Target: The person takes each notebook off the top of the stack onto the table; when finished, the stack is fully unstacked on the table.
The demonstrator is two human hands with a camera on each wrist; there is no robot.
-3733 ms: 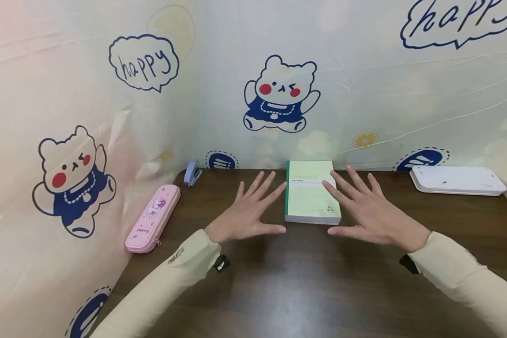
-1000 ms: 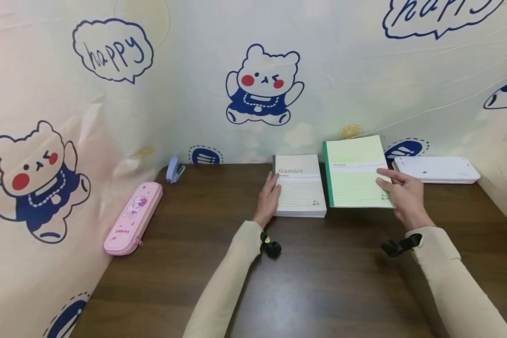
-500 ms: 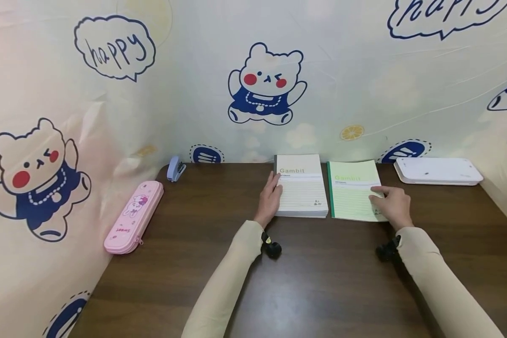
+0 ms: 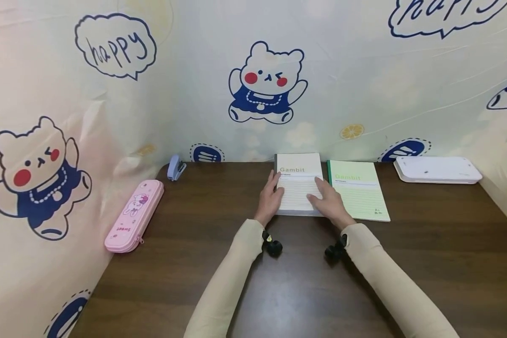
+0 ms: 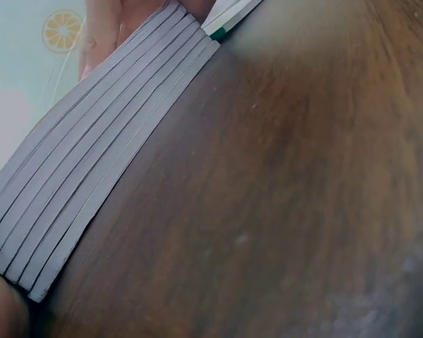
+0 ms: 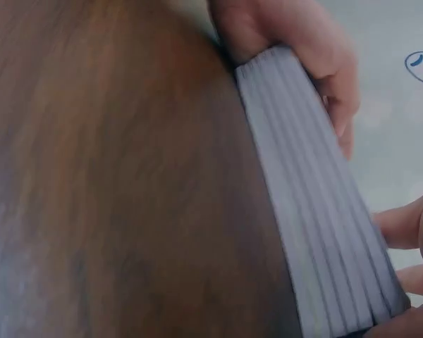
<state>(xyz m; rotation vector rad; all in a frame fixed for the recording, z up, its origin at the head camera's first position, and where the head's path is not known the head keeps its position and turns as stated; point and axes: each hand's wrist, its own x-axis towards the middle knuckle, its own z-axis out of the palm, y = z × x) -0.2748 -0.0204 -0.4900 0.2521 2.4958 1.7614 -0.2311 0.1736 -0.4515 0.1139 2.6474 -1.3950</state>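
Note:
A stack of notebooks (image 4: 297,180) with a beige "Gambit" cover on top lies at the back middle of the dark wooden table (image 4: 219,281). My left hand (image 4: 273,188) rests with straight fingers along the stack's left edge. My right hand (image 4: 318,192) lies with relaxed fingers on the right part of the top cover. A green notebook (image 4: 361,192) lies flat just right of the stack, with no hand on it. The left wrist view shows the stack's grey front edge (image 5: 92,183) and the green notebook's corner (image 5: 225,21). The right wrist view shows that same stack edge (image 6: 317,197).
A pink pencil case (image 4: 134,216) lies at the table's left edge, with a small blue stapler (image 4: 175,168) in the back left corner. A white flat tray (image 4: 437,170) sits at the back right. A printed curtain walls the table at the back and sides.
My right hand has laid the green notebook flat to the right of the stack, let go of it and moved left onto the stack's top cover. The left hand has stayed put.

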